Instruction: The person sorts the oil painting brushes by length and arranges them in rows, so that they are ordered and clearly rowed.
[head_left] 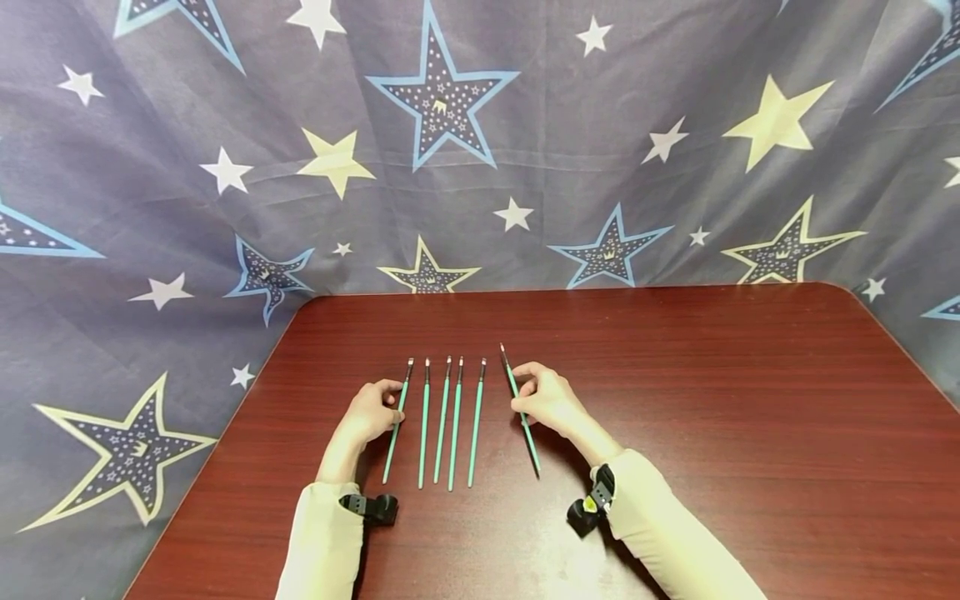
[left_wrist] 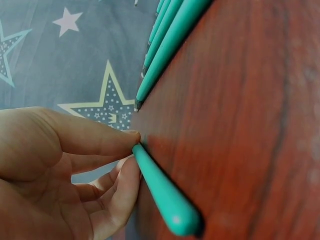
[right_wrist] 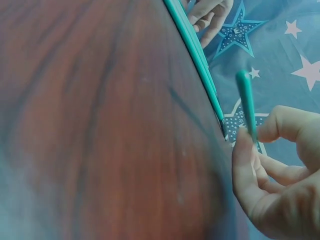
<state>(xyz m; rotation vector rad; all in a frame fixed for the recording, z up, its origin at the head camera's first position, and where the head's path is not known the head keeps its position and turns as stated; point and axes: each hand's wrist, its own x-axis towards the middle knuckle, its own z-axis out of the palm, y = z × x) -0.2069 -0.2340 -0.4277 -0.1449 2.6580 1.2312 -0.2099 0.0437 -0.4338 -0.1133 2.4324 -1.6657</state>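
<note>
Slim paintbrushes with turquoise handles and dark ferrules are spread in a row on the table. At the row's left end, my left hand (head_left: 370,412) pinches one paintbrush (head_left: 392,450) between thumb and fingers; its rounded handle end (left_wrist: 172,215) lies against the wood in the left wrist view. My right hand (head_left: 551,402) pinches another paintbrush (head_left: 531,446) at the right end. That handle (right_wrist: 245,92) is raised off the table in the right wrist view, with a shadow below it. Several more paintbrushes (head_left: 456,417) lie side by side between the hands, bristles pointing away from me.
The reddish-brown wooden table (head_left: 712,400) extends far to the right of the brushes. Behind it and along its sides hangs a grey cloth (head_left: 510,125) printed with stars. Each wrist wears a black strap with a small camera (head_left: 382,509).
</note>
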